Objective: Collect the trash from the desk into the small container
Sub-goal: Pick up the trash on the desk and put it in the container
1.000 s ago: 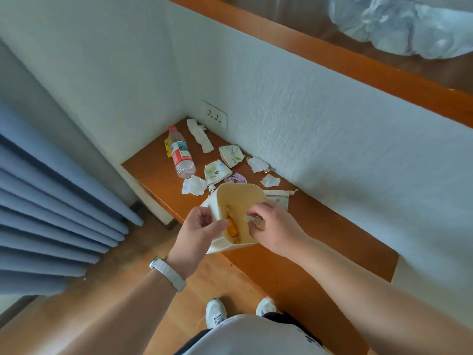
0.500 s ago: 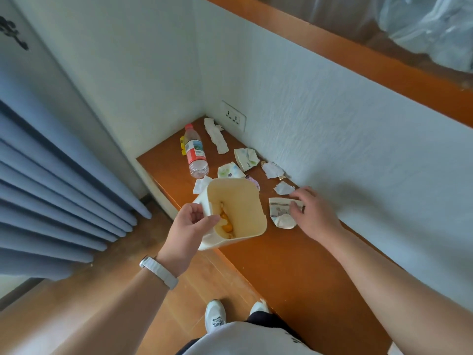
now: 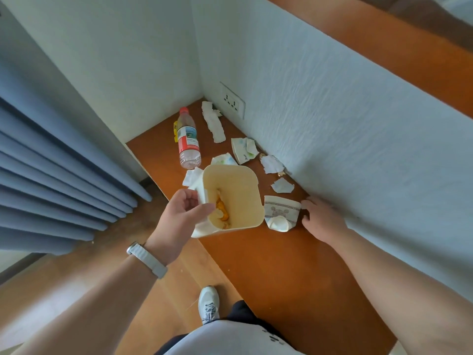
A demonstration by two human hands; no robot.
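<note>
Since a second ago, takes the right hand [image 3: 322,221] out of the container [image 3: 240,193] and brings it down to the desk [image 3: 281,267], at the right edge of the printed wrapper [image 3: 280,213]. Points, as a judgement, to one piece dropped in and the next one chosen. Leaves much to do: tissues [image 3: 213,124], more wrappers and the bottle [image 3: 189,142] lie further back toward the corner.

Grips the container by its left rim with the left hand [image 3: 179,221], thumb across the rim, fingers curled round the outside. Turns the mouth toward the camera, with orange scraps [image 3: 222,210] at the bottom. Holds it at the desk's front edge, just left of the wrapper; cannot tell whether resting or lifted.

Spreads the right fingers low over the wood, one fingertip touching the wrapper's corner, not yet closed on it. Sets the two hands well apart, with container and wrapper between.
</note>
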